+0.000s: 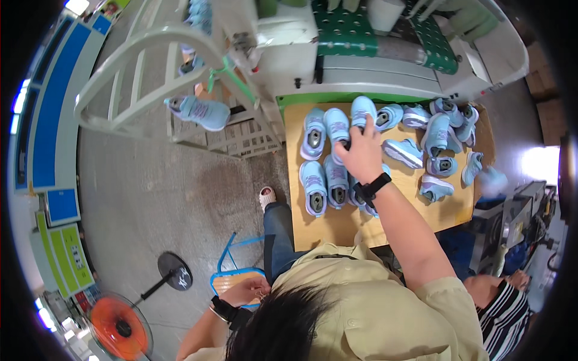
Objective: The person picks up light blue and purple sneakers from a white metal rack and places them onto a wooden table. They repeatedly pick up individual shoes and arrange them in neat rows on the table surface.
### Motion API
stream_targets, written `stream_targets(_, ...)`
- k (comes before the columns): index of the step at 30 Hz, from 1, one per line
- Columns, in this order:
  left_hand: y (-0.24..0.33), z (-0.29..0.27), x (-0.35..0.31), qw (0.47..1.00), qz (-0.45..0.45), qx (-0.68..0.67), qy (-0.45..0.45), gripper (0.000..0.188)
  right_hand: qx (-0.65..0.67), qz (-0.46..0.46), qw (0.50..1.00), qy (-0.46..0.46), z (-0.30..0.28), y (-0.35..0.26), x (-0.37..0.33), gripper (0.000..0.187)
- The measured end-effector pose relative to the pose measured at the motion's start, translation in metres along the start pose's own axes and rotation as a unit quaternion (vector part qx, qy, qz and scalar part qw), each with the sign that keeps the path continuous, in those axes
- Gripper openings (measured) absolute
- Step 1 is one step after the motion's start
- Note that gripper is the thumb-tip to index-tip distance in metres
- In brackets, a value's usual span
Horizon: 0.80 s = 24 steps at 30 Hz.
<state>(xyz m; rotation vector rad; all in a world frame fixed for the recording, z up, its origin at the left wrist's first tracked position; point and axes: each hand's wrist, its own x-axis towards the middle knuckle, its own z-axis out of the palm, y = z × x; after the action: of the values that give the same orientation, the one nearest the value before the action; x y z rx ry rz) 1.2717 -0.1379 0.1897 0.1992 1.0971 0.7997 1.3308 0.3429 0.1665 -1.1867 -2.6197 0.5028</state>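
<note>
On the tan tabletop, light blue sneakers stand in two rows at the left side. My right hand reaches over the far row, its fingers curled about the collar of a light blue sneaker. The thumb lies by the neighbouring sneaker; the palm hides part of what it grips. Dark inserts show in the openings of several shoes, such as the near-row sneaker. Low at my left side, away from the table, my left hand has curled fingers; what they hold, if anything, cannot be made out.
More sneakers lie jumbled on the table's right. A machine with a green perforated belt stands behind. To the left are a wheeled rack with a sneaker, a blue-framed stool and an orange fan. Another person's striped sleeve is at right.
</note>
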Motion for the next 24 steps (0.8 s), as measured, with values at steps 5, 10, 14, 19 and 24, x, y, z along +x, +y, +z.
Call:
stream_targets(5,0.036,0.023,-0.007,0.993,-0.035,0.083,0.075,0.021,0.075,-0.057,0.991,-0.093,-0.024,0.032,-0.004,0.048)
stream_targets(10,-0.055,-0.086,0.021,0.979,-0.126,0.159,0.025,0.027,0.381,0.017,0.906,-0.187,-0.078,0.09,-0.069,0.04)
stream_targets(14,0.088,-0.022,0.031,0.944,-0.096,0.226,0.22,0.026,0.36,-0.015,0.907,-0.217,-0.146,0.113,-0.146,0.036)
stream_targets(19,0.205,0.047,0.073,0.873,0.054,0.463,0.141,0.027,0.404,0.011,0.868,-0.288,-0.157,0.106,-0.242,0.041)
stream_targets(24,0.238,0.118,0.11,0.841,0.111,0.49,-0.202,0.036,0.478,-0.036,0.811,-0.334,-0.156,0.086,-0.278,0.027)
